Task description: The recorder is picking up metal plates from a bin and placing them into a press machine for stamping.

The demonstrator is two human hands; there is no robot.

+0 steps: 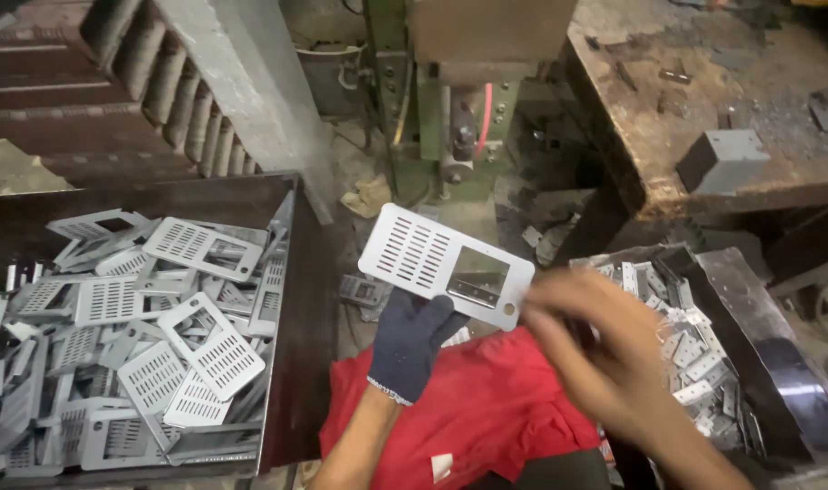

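One gloved left hand (412,338) holds slotted plate (445,264); right hand (595,340) blurred, seemingly touching its edge.

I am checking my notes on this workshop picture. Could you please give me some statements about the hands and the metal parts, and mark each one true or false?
1. The left hand wears a dark knit glove. True.
2. The left hand holds a grey slotted metal plate with a rectangular window. True.
3. The right hand also wears a glove. False: it is bare, and blurred in the picture.
4. The bin on the left is filled with wooden blocks. False: it holds a heap of similar grey slotted plates.
5. A red cloth lies below the hands. True.
6. The held plate rests flat on the workbench. False: it is held up in the air, apart from the bench.
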